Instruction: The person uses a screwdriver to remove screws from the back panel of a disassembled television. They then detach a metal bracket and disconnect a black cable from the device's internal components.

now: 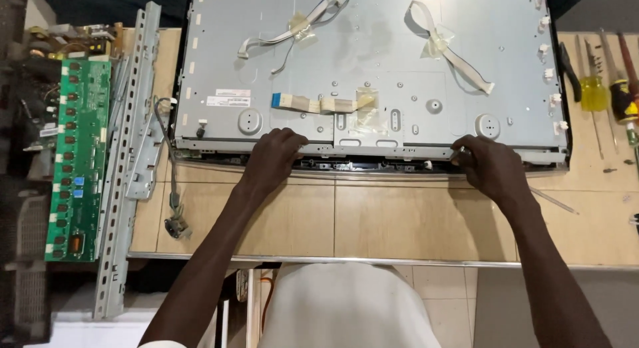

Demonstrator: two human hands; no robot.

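Two bare forearms come in from the bottom of the view, one on each side of a pale, off-white garment (pixel 346 308) that covers the person's lap or torso below the near edge of the worktop (pixel 399 221). The arms carry no sleeves along the length that shows; only at the lower left corner, beside that garment, a small strip of white cloth (pixel 163 344) edges the left arm. The left hand (pixel 273 158) and the right hand (pixel 489 165) wear no gloves, and no rings, watch or bands can be made out on them.
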